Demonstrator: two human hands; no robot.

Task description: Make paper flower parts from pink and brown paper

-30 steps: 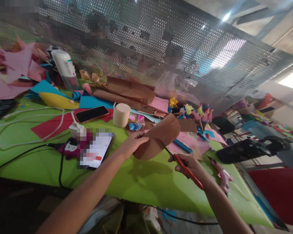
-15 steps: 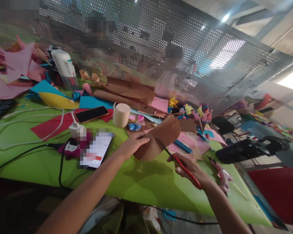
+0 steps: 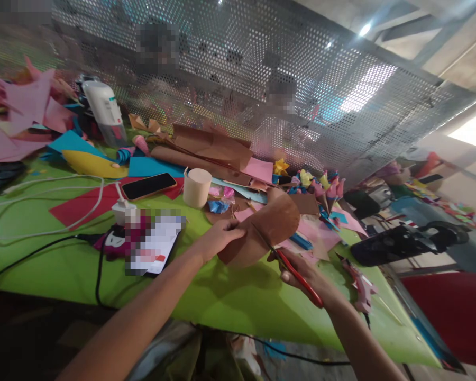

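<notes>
A curved sheet of brown paper (image 3: pixel 275 222) is pinched at its left edge by my left hand (image 3: pixel 222 238), thumb on top. My right hand (image 3: pixel 299 272) grips red-handled scissors (image 3: pixel 301 278), whose blades sit in a slit at the paper's lower right side. Paper and scissors are held above the green tabletop (image 3: pixel 238 301), on which their shadow falls. Behind the paper lie pink paper pieces (image 3: pixel 317 233) and a blue stick-like tool (image 3: pixel 301 241), partly covered.
Left of my hands are a lit phone (image 3: pixel 158 246), a dark phone (image 3: pixel 149 186), a charger with cables (image 3: pixel 125 211) and a cream tape roll (image 3: pixel 197 188). A pink glue gun (image 3: pixel 363 288) and black bottle (image 3: pixel 396 246) stand at right. Perforated metal panel (image 3: pixel 230 69) rises behind.
The brown paper has shifted slightly right and down, its right end curling outward. The scissors and my right hand have moved a little left, the blades further into the paper.
</notes>
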